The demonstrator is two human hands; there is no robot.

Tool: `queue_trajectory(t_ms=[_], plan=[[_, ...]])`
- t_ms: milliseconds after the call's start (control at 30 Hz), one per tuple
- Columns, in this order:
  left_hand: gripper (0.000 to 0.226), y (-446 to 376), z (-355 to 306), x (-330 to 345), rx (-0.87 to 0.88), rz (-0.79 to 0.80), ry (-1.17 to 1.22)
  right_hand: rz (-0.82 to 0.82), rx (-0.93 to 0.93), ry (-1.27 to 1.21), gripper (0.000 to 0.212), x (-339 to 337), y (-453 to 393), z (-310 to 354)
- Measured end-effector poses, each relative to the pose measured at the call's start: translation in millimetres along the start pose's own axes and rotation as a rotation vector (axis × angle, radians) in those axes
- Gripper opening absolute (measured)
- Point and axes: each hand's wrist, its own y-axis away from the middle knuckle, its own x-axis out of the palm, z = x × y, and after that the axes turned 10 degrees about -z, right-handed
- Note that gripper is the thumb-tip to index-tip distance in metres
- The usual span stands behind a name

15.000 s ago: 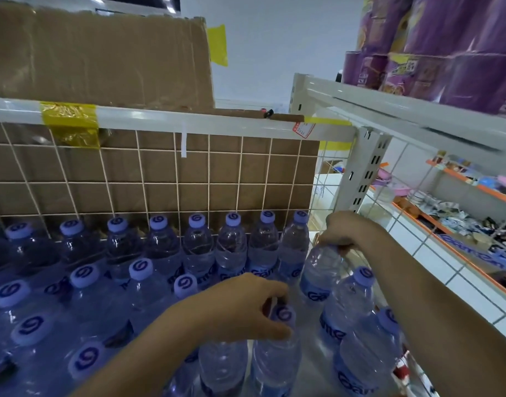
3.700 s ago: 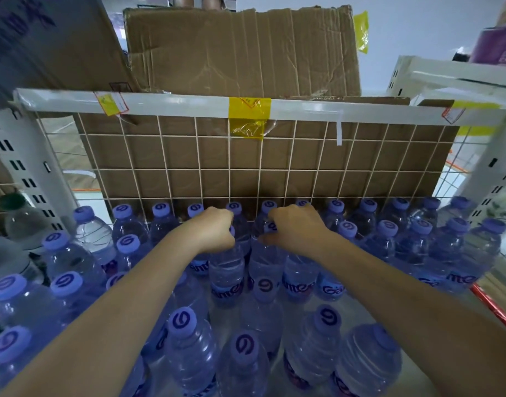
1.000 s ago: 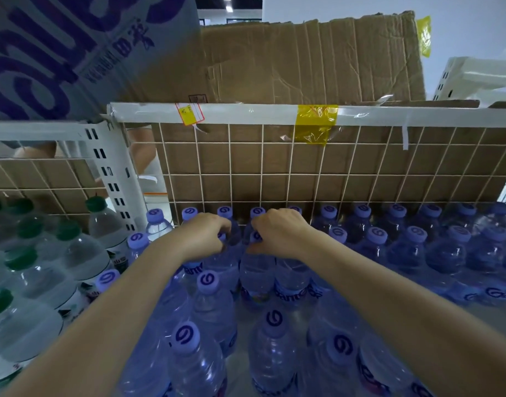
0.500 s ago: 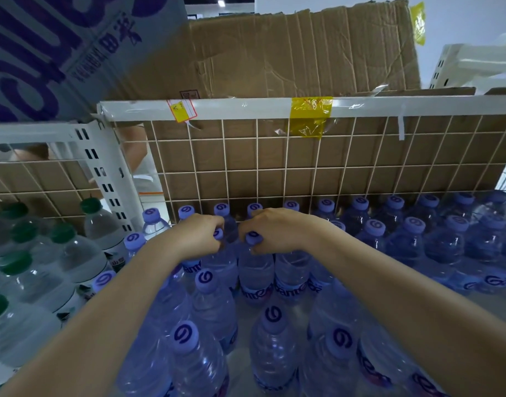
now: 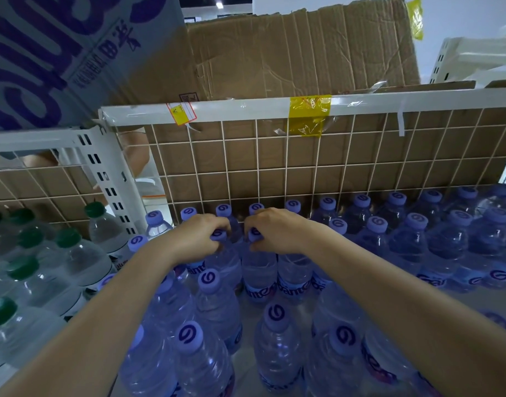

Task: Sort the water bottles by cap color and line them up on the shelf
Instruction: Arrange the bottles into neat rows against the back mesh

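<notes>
Just above the frame's centre, both sets of fingers curl down and pinch purple caps: the left hand [image 5: 198, 237] grips the cap of one bottle [image 5: 223, 262], the right hand [image 5: 274, 232] the cap of its neighbour [image 5: 259, 270]. Both bottles stand upright in the second row, touching each other, just in front of the back row [image 5: 329, 206] along the wire grid [image 5: 274, 167].

The sorting looks largely done: purple caps fill the centre and right of the shelf [image 5: 457, 299], green caps [image 5: 94, 210] keep to the left past the white post [image 5: 108, 179]. The lining-up is partial. The back row runs straight, about ten caps showing, and a second row is forming. At lower centre some six purple bottles [image 5: 277, 336] stand loosely, not yet aligned. About eight green caps show; the edges cut off more.
</notes>
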Motion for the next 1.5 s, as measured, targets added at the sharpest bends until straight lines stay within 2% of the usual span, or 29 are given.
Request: queue_trajectory(t_ms=[133,267,433,633,733,900,1033,1100,1200,1267,1333,1400,1500], plan=[[0.028,0.2,-2.1,0.1,0.020,-0.010,-0.009,-0.004,0.016,-0.011,0.027,1.0,1.9,-1.4],[0.013,-2.5,0.8,6.8,-0.063,-0.074,-0.003,-0.003,0.019,-0.016,0.028,0.6,2.9,-1.5],[0.025,-8.8,-7.4,14.5,-0.185,-0.156,-0.110,-0.013,0.014,-0.017,0.031,2.2,3.1,-4.7],[0.020,-7.4,-20.0,20.0,-0.245,-0.187,-0.171,-0.048,0.015,-0.011,0.032,4.9,2.1,-3.5],[0.030,-3.3,-23.0,22.0,-0.295,-0.202,-0.159,-0.056,0.036,0.001,0.032,8.5,-0.5,-2.4],[0.011,13.3,-32.1,16.0,-0.358,-0.216,-0.001,-0.075,0.084,-0.031,0.032,15.4,2.1,-0.4],[0.044,42.4,-27.0,-4.2,-0.434,-0.323,0.138,-0.092,0.084,0.032,0.038,17.3,6.8,1.2],[0.040,57.8,-17.8,-16.8,-0.478,-0.357,0.125,-0.103,0.078,0.071,0.040,16.6,8.2,3.3],[0.030,76.6,4.0,-36.3,-0.516,-0.301,0.065,-0.121,0.056,0.126,0.039,11.9,9.8,9.8],[0.035,83.9,20.4,-44.6,-0.516,-0.214,0.006,-0.199,0.020,0.132,0.034,6.1,9.9,17.8],[0.039,86.3,33.7,-47.6,-0.507,-0.160,-0.031,-0.276,-0.008,0.027,0.025,-0.8,7.7,30.8],[0.043,85.9,42.8,-49.3,-0.482,-0.156,-0.047,-0.264,-0.018,-0.101,0.021,-6.1,3.1,49.1],[0.045,83.6,60.6,-51.1,-0.430,-0.176,-0.088,-0.214,-0.025,-0.131,0.022,-6.5,-9.0,76.0]])
